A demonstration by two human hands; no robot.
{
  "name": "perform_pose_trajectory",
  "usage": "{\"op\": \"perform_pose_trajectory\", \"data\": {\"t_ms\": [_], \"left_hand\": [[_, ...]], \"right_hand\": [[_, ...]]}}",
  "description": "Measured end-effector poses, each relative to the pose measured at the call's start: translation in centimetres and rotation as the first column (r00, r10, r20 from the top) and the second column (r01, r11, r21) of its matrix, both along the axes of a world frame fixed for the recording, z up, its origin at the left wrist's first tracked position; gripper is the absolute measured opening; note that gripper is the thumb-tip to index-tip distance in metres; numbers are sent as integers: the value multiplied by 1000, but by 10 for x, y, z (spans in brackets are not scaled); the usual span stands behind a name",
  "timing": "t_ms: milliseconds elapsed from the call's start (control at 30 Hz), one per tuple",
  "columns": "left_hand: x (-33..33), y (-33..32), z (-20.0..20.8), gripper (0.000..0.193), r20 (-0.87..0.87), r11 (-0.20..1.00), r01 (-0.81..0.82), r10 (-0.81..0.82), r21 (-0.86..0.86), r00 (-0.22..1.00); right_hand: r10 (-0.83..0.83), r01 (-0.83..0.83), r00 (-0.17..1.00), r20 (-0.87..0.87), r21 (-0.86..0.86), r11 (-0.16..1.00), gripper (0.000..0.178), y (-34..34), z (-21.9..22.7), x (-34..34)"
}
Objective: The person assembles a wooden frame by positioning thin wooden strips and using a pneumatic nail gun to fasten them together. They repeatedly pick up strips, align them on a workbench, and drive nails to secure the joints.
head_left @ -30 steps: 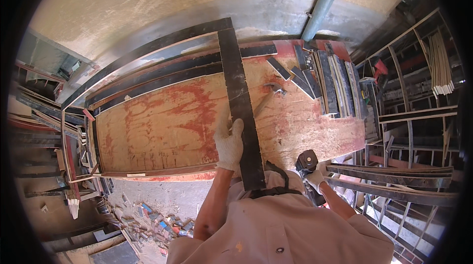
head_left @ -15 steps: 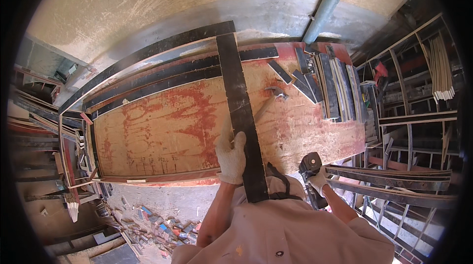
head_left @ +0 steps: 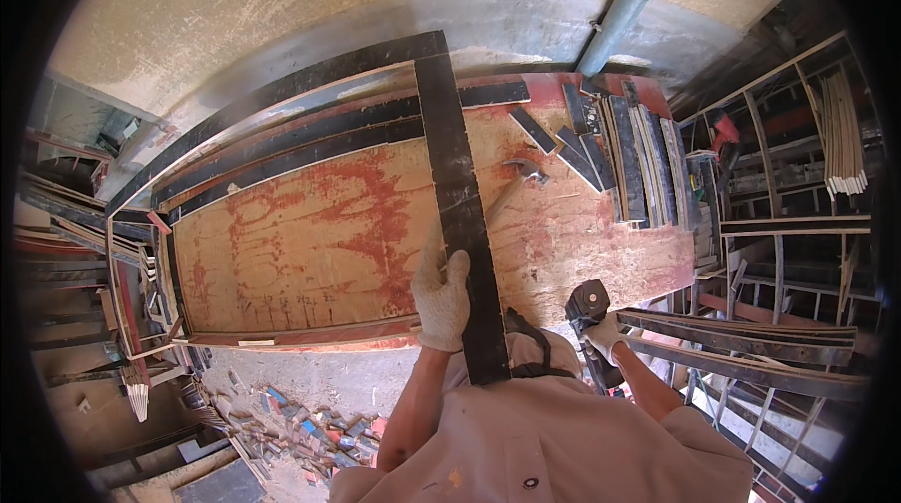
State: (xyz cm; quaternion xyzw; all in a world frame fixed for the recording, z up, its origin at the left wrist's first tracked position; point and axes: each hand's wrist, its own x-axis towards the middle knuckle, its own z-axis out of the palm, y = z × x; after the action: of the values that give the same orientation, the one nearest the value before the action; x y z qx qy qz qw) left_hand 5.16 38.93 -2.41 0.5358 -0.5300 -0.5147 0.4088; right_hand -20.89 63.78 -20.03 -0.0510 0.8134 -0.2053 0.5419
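While the left hand [head_left: 441, 304] is clamping thumb and fingers on the black board [head_left: 454, 175] extending across the table [head_left: 291, 250], the right hand [head_left: 603, 330] is gripping the power tool [head_left: 589, 298] with closed fingers.

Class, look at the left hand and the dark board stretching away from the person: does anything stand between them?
Nothing visible does. The gloved left hand meets the left edge of the dark board directly. The hammer shows only on the board's right side.
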Motion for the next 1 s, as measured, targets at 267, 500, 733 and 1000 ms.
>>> {"op": "perform_pose_trajectory", "data": {"t_ms": [267,500,733,1000], "left_hand": [[2,-5,-14,58,76,999,-27,25,29,997],[-6,-9,-9,60,-2,999,-46,46,-3,999],[-5,-7,-13,58,-71,996,-82,84,24,994],[-6,-10,-11,56,-15,997,-72,73,40,997]], "right_hand": [[14,-10,999,44,-88,996,6,-52,59,-4],[288,-176,946,148,-512,841,13,-221,162,-53],[510,-440,850,-130,-708,553,13,-397,296,-21],[600,-577,766,-229,-656,486,9,-454,294,-15]]}}
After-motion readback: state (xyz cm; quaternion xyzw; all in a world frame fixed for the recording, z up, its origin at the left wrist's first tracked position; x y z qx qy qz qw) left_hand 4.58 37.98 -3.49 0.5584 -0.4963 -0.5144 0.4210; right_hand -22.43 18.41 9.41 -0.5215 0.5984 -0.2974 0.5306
